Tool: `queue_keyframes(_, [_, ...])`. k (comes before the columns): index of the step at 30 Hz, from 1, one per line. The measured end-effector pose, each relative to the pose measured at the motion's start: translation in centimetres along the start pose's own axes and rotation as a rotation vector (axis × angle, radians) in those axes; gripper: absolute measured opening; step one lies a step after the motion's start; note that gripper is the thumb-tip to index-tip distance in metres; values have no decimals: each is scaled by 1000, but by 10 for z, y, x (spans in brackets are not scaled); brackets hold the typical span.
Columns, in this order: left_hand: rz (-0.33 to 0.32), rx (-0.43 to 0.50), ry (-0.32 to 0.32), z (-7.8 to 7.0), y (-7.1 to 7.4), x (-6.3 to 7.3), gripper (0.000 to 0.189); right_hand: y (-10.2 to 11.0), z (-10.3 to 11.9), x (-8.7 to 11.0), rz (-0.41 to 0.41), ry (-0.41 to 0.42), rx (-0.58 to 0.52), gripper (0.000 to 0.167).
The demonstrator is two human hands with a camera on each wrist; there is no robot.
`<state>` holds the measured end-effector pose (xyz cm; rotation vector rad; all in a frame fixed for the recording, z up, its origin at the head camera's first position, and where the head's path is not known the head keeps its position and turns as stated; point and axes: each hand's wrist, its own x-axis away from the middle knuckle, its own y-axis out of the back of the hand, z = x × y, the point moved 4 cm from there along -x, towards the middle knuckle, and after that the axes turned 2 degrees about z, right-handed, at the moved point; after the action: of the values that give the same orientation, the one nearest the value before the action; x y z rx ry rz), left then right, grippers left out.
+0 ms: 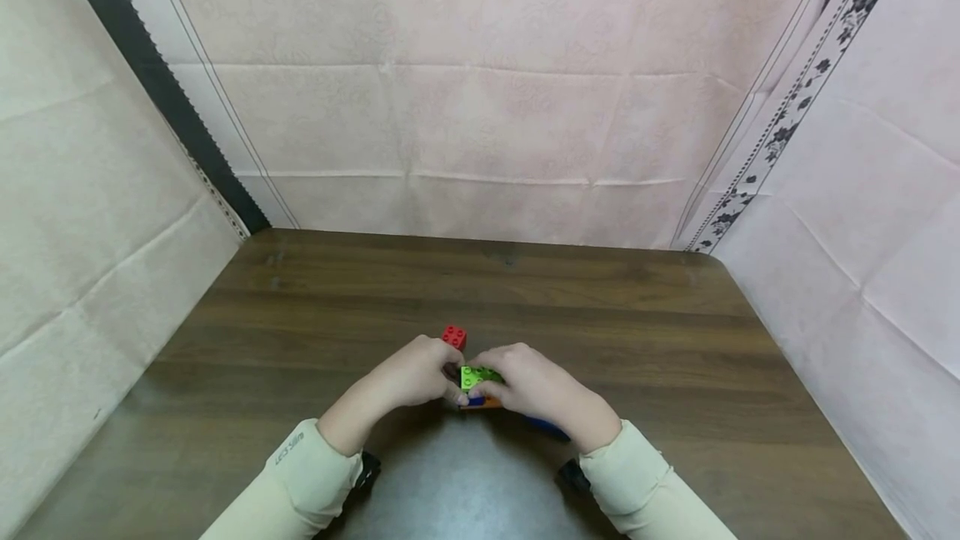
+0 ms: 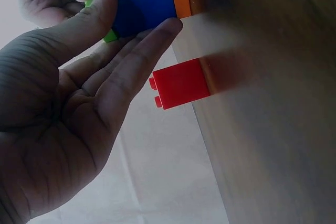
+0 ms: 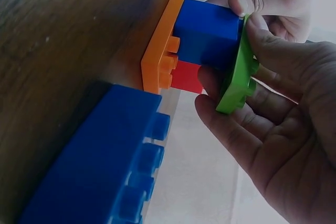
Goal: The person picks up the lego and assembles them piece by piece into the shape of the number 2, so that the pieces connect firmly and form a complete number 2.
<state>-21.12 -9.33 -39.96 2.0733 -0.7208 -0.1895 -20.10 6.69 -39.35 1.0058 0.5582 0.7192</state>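
Observation:
A small stack of toy building bricks stands near the middle of the table between the two hands. Its base is a flat orange brick [image 3: 157, 61], with a blue brick [image 3: 207, 32] on it and a flat light-green brick [image 3: 239, 72] at the top. My left hand [image 1: 416, 373] grips the blue brick between thumb and fingers, its thumb tip close to the green one. From the other side, my right hand [image 1: 532, 386] pinches the green brick, which juts out past the blue brick's side and slants slightly.
Just beyond the left hand, a red brick [image 1: 453, 335] stands on the wooden table [image 1: 360, 290]. A larger blue brick [image 3: 100, 150] lies under the right wrist, mostly hidden in the head view. Pale cloth [image 1: 465, 123] hangs along the table's back and sides.

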Motion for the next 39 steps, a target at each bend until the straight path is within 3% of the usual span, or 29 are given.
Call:
queue_keyframes(13, [-1, -38, 16, -5, 1, 3, 20, 1, 0, 1, 4, 9, -44, 21])
queue_keyframes(22, [-74, 8, 7, -19, 14, 12, 24, 2, -1, 1, 27, -40, -29, 15])
queue_keyframes(39, [-112, -21, 1, -25, 11, 11, 17, 3, -1, 1, 36, -40, -37, 19])
